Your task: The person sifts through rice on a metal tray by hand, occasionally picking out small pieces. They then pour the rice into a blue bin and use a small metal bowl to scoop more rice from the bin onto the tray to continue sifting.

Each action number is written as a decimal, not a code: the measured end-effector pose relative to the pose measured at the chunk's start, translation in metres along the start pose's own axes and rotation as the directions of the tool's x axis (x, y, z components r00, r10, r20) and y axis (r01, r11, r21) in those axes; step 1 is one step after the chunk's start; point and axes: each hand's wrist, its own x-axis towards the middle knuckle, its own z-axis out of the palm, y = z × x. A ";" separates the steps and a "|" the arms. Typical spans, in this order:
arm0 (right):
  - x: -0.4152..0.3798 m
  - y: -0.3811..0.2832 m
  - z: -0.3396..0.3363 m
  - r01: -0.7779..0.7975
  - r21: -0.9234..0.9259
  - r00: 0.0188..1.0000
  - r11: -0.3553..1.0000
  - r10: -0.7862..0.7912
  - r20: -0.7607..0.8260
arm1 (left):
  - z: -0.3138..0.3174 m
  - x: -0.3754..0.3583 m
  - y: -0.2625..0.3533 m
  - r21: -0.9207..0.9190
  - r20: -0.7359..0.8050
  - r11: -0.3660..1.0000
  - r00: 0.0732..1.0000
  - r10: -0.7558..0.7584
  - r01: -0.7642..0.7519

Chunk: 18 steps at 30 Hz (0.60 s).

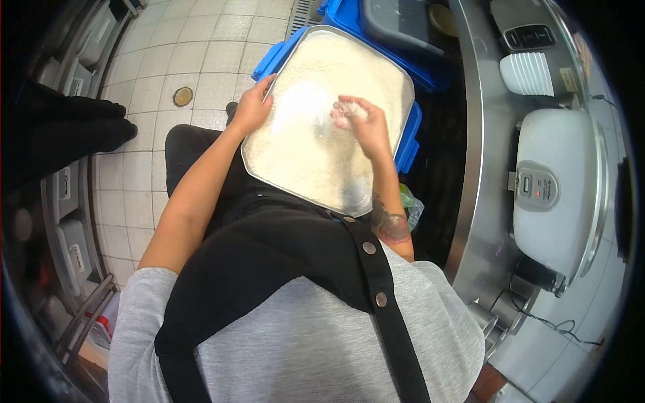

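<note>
A large metal tray (252, 161) spread with pale flour-like powder (302, 151) rests in front of me, above blue plastic edges. At its left rim my left hand (253, 107) grips the edge, with the thumb on the inner side. Over the powder, right of the middle, my right hand (363, 122) is curled, its fingertips coated with white powder. Some of the powder shows between the bent fingers. Bare metal shows faintly through the layer near the tray's centre and bottom corner.
Right of me runs a steel counter (470, 168) with a white rice cooker (554, 188), stacked white bowls (527, 74) and a cable. A grey bin (403, 27) stands beyond the tray. Another person's dark-clothed legs (80, 127) are at the left, beside shelves with containers.
</note>
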 end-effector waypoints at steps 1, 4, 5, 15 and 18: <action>0.000 -0.007 -0.008 0.152 0.151 0.988 0.977 -0.152 -0.007 | 0.001 0.002 -0.003 -0.002 0.001 1.000 1.000 0.004 -0.004; -0.003 -0.029 -0.022 0.327 0.109 0.945 0.939 -0.328 -0.010 | -0.003 0.006 0.001 0.029 0.036 1.000 0.999 -0.003 0.002; -0.004 -0.031 -0.023 0.275 0.166 0.961 0.947 -0.276 -0.018 | -0.004 0.006 0.004 0.036 0.072 0.999 0.997 -0.032 0.029; -0.041 0.042 0.063 0.566 -0.575 0.792 0.591 -0.584 0.178 | -0.004 -0.004 0.020 0.160 0.082 0.980 0.991 0.107 -0.119; -0.048 0.053 0.095 0.705 -0.529 0.699 0.472 -0.589 0.406 | 0.004 0.001 -0.005 0.037 0.009 0.984 0.985 0.171 -0.172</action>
